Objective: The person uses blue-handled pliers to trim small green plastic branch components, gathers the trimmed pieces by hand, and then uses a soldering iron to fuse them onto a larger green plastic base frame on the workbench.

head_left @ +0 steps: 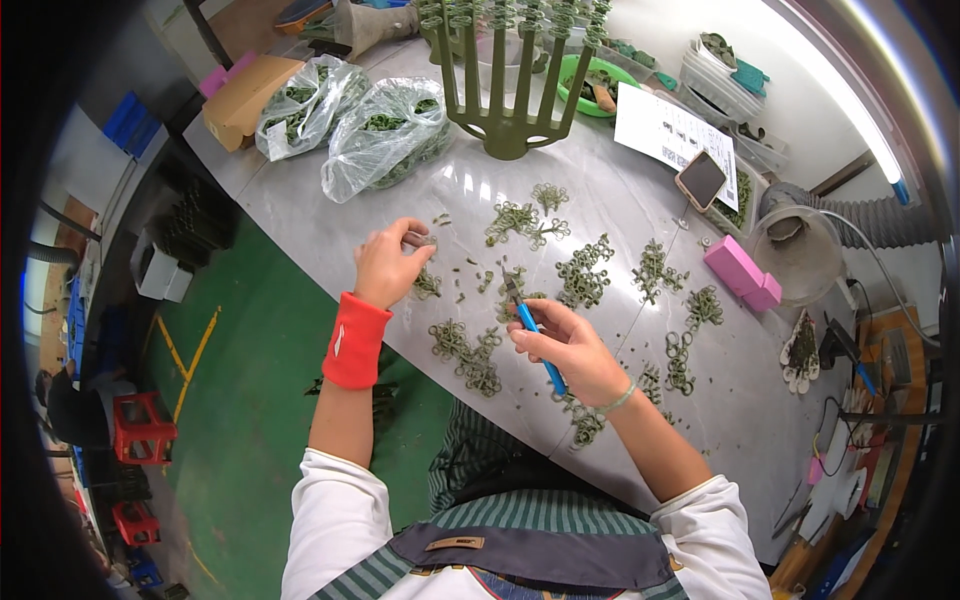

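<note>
Green ring clusters point(583, 275) lie scattered across the middle of the grey desk point(735, 425), among small loose bits. Farthest left, a red stool point(143, 428) stands on the green floor point(245, 330). On the desk's far left corner, an open cardboard box point(238, 105) sits beside two clear bags point(385, 150) of green pieces. Nearer, the left hand point(388, 265), with a red wristband point(357, 340) below it, hovers by a small cluster; its fingers curl, thumb close to index, and I cannot tell whether they pinch anything. Farther back, a dark green pronged rack point(507, 135) stands upright. The right hand point(575, 350) has its fingers closed around a blue-handled tool point(528, 318), whose dark tip points at a cluster between the hands. Behind, a bright green bowl point(592, 108) holds pieces; rightward come a printed sheet point(650, 125), a phone point(701, 180) overlapping its edge, a pink block point(738, 270), a translucent tub point(815, 265) and a stained glove point(803, 355).
</note>
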The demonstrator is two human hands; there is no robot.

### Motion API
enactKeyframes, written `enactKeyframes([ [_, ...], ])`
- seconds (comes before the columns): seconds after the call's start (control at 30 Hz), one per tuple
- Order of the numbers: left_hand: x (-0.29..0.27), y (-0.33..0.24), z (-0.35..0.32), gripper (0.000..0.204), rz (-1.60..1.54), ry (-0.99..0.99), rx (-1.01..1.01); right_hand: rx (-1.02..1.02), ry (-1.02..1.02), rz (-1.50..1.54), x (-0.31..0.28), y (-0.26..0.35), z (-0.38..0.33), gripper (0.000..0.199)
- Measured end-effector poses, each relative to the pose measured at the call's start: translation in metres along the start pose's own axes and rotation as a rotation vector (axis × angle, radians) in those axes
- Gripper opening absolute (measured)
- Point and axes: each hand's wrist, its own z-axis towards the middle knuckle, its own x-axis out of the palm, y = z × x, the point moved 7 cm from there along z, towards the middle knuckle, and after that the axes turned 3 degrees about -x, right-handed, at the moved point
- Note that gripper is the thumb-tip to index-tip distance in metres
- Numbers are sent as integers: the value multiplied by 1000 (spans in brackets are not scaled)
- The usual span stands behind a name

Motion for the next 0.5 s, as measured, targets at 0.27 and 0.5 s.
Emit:
enactKeyframes([
  [0.27, 68, -47, 39, 40, 69, -42, 233, 8, -39, -3, -12, 1, -2, 45],
  [0.5, 102, -52, 60, 42, 140, -31, 104, 1, -67, -12, -21, 5, -6, 44],
])
